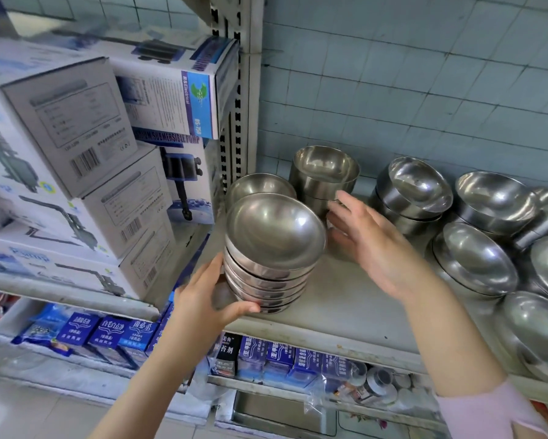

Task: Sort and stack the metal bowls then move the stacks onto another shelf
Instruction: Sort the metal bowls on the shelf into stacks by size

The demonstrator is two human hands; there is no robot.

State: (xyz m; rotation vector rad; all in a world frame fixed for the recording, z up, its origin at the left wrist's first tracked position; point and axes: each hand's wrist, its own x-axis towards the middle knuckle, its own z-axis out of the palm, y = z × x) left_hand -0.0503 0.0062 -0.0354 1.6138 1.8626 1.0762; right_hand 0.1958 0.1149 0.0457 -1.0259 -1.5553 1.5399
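Note:
A stack of several shallow metal bowls [272,248] stands near the front left of the grey shelf [339,308]. My left hand [203,299] grips the base of this stack, thumb under its lowest bowl. My right hand [371,245] hovers open, fingers spread, just right of the stack and in front of a taller stack of deep bowls [325,175]. A single bowl [258,185] sits behind the held stack. More bowls lie to the right: a short stack [415,191], a wide bowl [494,201] and several tilted ones [475,258].
Cardboard pump boxes [76,172] fill the shelf to the left, beyond a slotted upright post [234,99]. Blue product boxes [285,359] line the lower shelf. A tiled wall [425,74] backs the bowl shelf.

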